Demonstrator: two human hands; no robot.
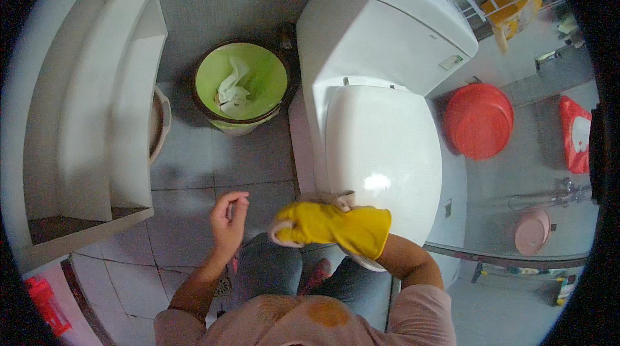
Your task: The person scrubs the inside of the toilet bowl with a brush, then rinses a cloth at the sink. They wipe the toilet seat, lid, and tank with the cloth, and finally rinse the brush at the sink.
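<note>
My right hand (332, 224) wears a yellow rubber glove and reaches across the near edge of the toilet. A greyish-beige cloth (282, 232) is bunched in its fingers, and a further fold of cloth shows above the glove. Just beyond is the white toilet lid (381, 142), which is down. My bare left hand (229, 220) hovers over the floor, left of the glove, its fingers curled in toward the thumb with nothing visible in them. The glove hides part of the toilet's near side.
A lime-green waste bin (268, 78) with crumpled paper inside stands left of the toilet. White shelving (90, 113) borders the left side. Right of the toilet are a red basin (479, 121) and a glass partition edge (516, 259). A wire rack (487, 7) hangs at the upper right.
</note>
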